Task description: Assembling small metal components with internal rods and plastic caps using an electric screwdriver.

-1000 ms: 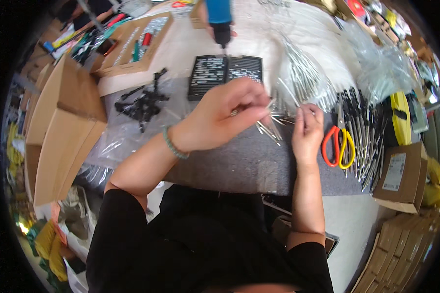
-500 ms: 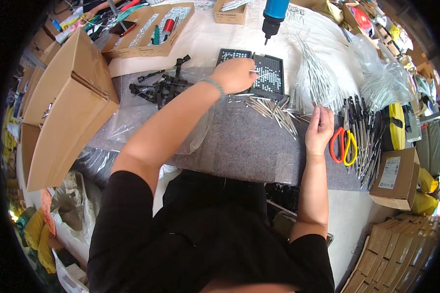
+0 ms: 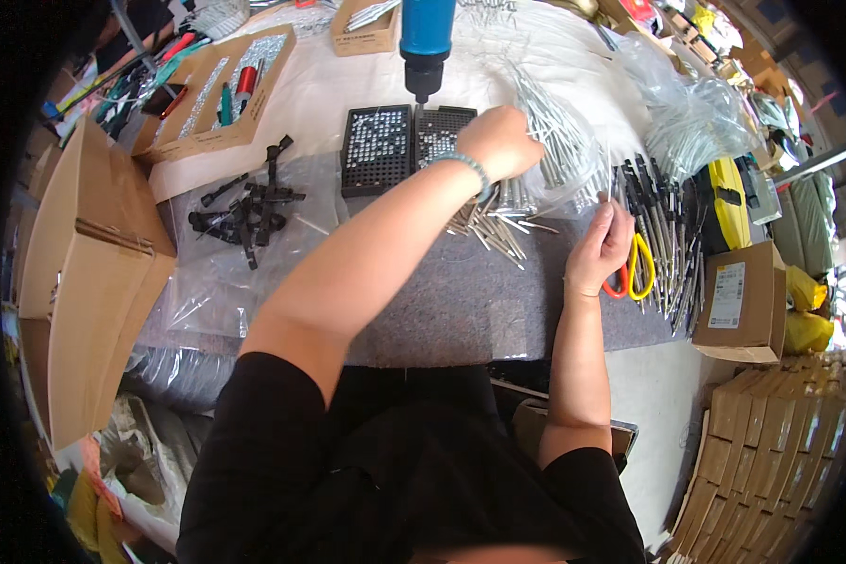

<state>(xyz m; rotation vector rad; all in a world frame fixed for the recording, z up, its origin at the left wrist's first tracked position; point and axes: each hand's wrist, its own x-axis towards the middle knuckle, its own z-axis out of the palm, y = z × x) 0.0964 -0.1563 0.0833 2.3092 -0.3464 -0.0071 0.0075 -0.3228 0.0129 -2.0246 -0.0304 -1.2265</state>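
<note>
My left hand (image 3: 500,141) reaches over the right part of the black bit tray (image 3: 376,179). Its fingers are closed beside a clear bag of long thin metal rods (image 3: 559,141), and whatever they hold is hidden. Small silvery pieces fill many of the tray's holes. My right hand (image 3: 602,246) pinches a thin metal rod (image 3: 610,179) pointing away from me. Beside that hand lie scissors (image 3: 642,268) with a red and a yellow handle. Loose metal rods (image 3: 498,235) are scattered just in front of the tray.
A blue power driver (image 3: 428,42) hangs above the tray. Black plastic parts (image 3: 249,211) lie on clear plastic at left, near a large cardboard box (image 3: 103,273). Rods with black ends (image 3: 663,235), a yellow case (image 3: 727,202) and a small carton (image 3: 738,301) stand at right.
My left hand has moved right, from the tray toward the bag of rods. The view has shifted, and the rod in my right hand now shows clearly.
</note>
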